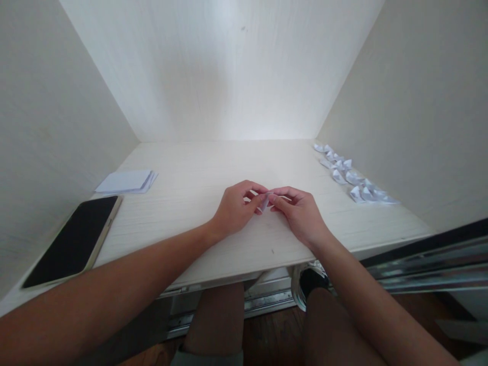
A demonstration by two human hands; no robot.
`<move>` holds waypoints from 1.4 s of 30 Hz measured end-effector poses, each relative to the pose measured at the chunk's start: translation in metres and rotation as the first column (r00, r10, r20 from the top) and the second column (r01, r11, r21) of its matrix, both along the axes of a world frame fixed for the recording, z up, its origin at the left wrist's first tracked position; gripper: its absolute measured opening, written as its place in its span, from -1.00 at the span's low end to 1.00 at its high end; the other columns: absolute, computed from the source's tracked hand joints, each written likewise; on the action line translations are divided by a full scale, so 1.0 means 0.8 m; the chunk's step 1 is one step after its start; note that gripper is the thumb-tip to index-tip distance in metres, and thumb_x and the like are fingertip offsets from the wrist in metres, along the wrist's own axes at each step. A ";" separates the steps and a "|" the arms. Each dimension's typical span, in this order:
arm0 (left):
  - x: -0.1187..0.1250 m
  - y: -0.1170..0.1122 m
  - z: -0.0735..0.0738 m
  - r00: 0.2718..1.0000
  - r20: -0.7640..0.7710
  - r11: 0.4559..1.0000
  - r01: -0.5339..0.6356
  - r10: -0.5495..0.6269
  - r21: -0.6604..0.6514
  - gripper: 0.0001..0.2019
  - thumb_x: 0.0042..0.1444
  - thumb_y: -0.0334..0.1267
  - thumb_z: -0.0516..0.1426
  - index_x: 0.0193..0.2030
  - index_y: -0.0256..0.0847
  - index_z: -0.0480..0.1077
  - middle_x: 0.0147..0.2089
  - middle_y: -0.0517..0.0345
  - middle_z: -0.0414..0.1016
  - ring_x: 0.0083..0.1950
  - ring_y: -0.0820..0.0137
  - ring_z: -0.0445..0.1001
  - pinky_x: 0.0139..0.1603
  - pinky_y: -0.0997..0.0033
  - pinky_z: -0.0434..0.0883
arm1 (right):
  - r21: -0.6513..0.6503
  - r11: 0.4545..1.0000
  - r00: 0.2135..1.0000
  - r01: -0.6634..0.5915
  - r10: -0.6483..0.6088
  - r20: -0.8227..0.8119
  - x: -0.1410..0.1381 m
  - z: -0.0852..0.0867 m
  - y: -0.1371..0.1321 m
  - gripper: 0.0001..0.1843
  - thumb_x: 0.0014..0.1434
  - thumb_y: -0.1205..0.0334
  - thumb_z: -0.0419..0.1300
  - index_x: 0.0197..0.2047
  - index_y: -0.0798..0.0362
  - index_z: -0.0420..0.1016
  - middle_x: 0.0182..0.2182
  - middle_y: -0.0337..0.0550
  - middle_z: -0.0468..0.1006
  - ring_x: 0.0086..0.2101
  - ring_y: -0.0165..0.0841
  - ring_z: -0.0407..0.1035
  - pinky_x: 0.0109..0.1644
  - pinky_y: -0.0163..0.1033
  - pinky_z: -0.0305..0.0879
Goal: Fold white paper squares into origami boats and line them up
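Observation:
A small folded piece of white paper is pinched between my two hands, just above the white board. My left hand grips its left side between thumb and fingers. On the other side, my right hand holds it with thumb and index finger. The fingers cover most of the paper, so its exact shape is hidden. Several small folded paper boats stand in a cluster along the right wall. At the left lies a stack of white paper sheets.
A phone with a dark screen lies at the left edge, by the left wall. White walls enclose the board at the back and both sides. Metal rails run below at the right. My legs are under the front edge.

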State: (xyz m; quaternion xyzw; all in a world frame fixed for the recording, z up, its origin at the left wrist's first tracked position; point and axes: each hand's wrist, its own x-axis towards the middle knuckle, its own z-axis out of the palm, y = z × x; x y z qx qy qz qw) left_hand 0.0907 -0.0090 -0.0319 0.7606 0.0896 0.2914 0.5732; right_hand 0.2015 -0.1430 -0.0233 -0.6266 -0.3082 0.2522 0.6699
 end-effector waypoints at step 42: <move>-0.004 0.002 0.006 0.984 0.162 0.971 -0.103 0.068 0.218 -0.84 0.20 -0.26 0.27 -0.12 -0.16 0.65 -0.09 0.04 0.64 -0.18 0.36 0.63 -0.09 0.29 0.66 | 0.160 0.956 0.968 0.247 -0.251 0.007 -0.016 -0.001 0.023 -0.83 -0.02 0.12 0.43 -0.34 -0.01 0.67 -0.33 -0.18 0.71 -0.29 -0.29 0.54 -0.09 -0.11 0.47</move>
